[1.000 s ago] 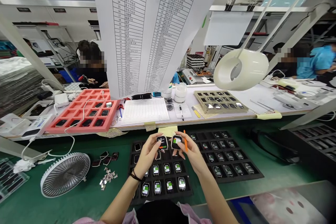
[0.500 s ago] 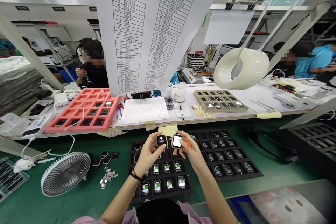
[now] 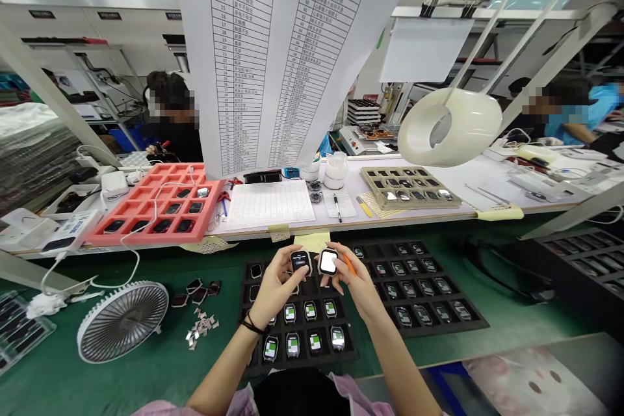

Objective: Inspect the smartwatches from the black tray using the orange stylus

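My left hand (image 3: pixel 277 279) is closed around a smartwatch (image 3: pixel 300 261) whose dark screen shows small white text; the thumb lies on its lower edge. Right beside it, a second smartwatch (image 3: pixel 328 262) with a bright white screen sits in my right hand (image 3: pixel 355 279), the thumb touching the glass. An orange pen-like stick (image 3: pixel 346 260) is tucked between the fingers of that same hand. Both hands hover over a black foam tray (image 3: pixel 348 344) of watches, several showing green and white screens. To its right lies another black tray (image 3: pixel 480 324) filled with watches.
A small grey fan (image 3: pixel 123 322) stands at left, near loose watches (image 3: pixel 195 292) and a pile of small silvery pieces (image 3: pixel 201 328). On the raised shelf are a pink tray (image 3: pixel 207 224) and a beige tray (image 3: pixel 419 205). A printed sheet (image 3: pixel 292 65) and a tape roll (image 3: pixel 449 127) hang overhead.
My hands and both smartwatches stay nearly in place. Across the bench, the person at left has lowered a hand.
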Available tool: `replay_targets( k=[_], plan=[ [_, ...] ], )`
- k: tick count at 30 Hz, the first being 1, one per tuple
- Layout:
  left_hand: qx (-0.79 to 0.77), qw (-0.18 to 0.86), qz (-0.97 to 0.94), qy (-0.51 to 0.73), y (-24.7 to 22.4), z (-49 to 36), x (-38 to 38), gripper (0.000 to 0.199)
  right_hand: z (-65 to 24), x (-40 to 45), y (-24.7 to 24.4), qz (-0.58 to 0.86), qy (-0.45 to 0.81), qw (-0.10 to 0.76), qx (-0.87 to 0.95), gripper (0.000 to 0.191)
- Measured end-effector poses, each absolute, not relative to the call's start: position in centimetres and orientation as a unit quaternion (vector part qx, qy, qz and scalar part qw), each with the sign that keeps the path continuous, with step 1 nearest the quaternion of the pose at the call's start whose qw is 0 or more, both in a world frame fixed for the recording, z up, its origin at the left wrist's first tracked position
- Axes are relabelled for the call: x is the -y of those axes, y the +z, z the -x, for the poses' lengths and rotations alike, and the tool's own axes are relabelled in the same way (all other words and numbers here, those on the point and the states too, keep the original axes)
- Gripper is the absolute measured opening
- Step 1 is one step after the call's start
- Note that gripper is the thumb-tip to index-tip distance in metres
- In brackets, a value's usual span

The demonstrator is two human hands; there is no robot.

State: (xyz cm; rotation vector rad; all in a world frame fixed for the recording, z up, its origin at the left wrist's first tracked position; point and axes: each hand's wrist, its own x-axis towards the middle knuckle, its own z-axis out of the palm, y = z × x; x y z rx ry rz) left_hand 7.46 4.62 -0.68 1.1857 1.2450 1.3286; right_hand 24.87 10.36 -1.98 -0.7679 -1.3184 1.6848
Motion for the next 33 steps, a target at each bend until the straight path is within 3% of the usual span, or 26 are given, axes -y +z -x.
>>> replay_targets(
  k=[20,33],
  plan=[
    [-0.543,0.435,-0.471,0.543,-0.65,-7.18,-4.70,0.038,-24.45,-10.30,-1.84,0.332,0.658,0.419,0.530,0.035],
    [-0.516,0.455,-0.479,0.545,-0.71,-7.27,-4.51,0.047,-24.77,-9.97,-1.48,0.304,0.664,0.393,0.559,0.052]
  ],
)
